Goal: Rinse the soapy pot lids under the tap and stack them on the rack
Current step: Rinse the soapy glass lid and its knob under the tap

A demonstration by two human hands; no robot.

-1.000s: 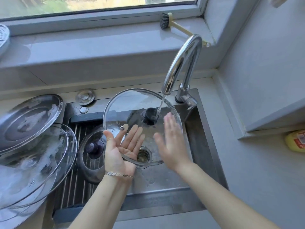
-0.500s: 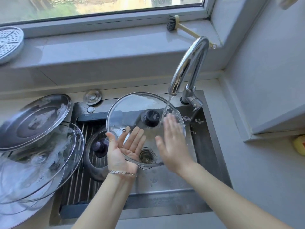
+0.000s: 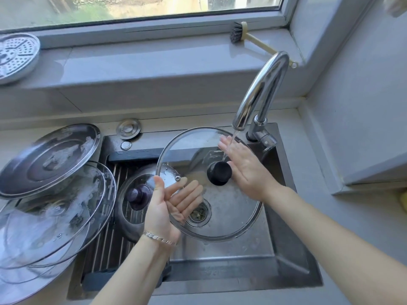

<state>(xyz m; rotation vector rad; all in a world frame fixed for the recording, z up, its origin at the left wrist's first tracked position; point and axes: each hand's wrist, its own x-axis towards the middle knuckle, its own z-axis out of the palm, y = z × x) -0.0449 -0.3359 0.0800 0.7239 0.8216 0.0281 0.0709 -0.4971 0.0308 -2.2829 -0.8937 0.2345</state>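
At 10 o'clock a perforated steamer plate (image 3: 17,56) lies on the windowsill (image 3: 132,62). Below it, at 9 o'clock, the soapy lids (image 3: 52,164) wait in a leaning pile on the worktop (image 3: 363,249), one steel and the rest glass, all streaked with foam. Just right of them the rack (image 3: 103,249) spans the left part of the sink (image 3: 286,238) and carries one lid with a purple knob (image 3: 136,194). The left hand (image 3: 167,208) is palm up at the 8 o'clock edge of the glass lid (image 3: 198,150). Its fingers are straight and seem to lie under the glass, with the thumb over the rim, so it holds the lid's weight. The lid is over the drain (image 3: 198,213), tilted, its far edge raised toward 12 o'clock and its black knob (image 3: 219,172) facing up. Being round, it has no long axis; only the tilt matters. The right hand (image 3: 246,170) lies flat on the lid's upper face at 3 o'clock of the knob, fingers straight and together, gripping nothing. Water from the tap (image 3: 262,91) runs over its fingertips. A brush (image 3: 239,31) rests on the sill behind. The rack lies at 9 o'clock from the lid, so the left hand is the nearer one and will likely carry it across.
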